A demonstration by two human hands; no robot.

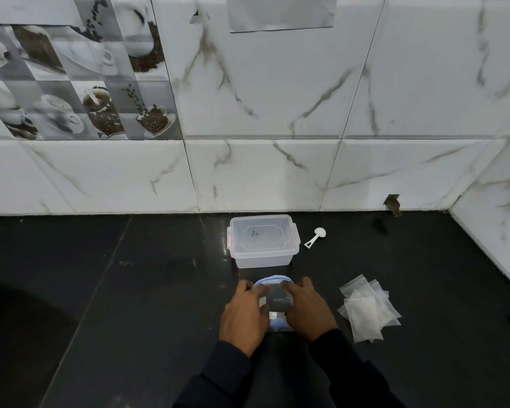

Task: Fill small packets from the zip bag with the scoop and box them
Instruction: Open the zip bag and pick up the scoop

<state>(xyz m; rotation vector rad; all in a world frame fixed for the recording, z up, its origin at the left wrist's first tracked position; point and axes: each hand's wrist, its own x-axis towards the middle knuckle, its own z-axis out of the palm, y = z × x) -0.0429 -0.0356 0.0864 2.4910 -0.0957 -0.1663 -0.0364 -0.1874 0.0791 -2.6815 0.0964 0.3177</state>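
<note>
Left hand (243, 315) and right hand (310, 310) both on the zip bag (277, 297), one per side, fingers curled round its edges, gripping it. Bag sits on the black counter (130, 290) directly in front of the person, dark contents, blue strip along its far edge. Clear box (262, 257) just behind the bag, lid on. White scoop (315, 237) lies on the counter just right of the box, nothing touching it. Small packets (368, 310) in a loose overlapping pile to the right of the right hand, not touching it. Marble-look wall tiles (277, 172) behind
</note>
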